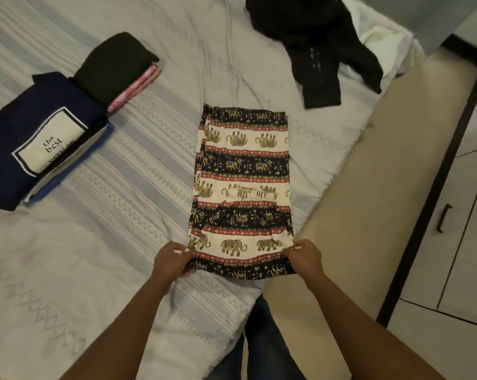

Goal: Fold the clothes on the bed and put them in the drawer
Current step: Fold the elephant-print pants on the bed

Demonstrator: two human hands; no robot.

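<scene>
An elephant-print garment (243, 185) in black, cream and red lies flat on the bed (122, 256), folded into a long strip. My left hand (174, 260) pinches its near left corner. My right hand (304, 255) pinches the near right corner. Both corners are lifted slightly off the sheet. An unfolded black garment (314, 42) lies crumpled at the far right of the bed.
Folded clothes sit at the left: a navy shirt with a white label (37, 149) on a stack, and a black piece (114, 67) over a pink one (136, 89). A beige bed frame (369, 201) runs along the right. White drawers with dark handles (443, 218) stand beyond it.
</scene>
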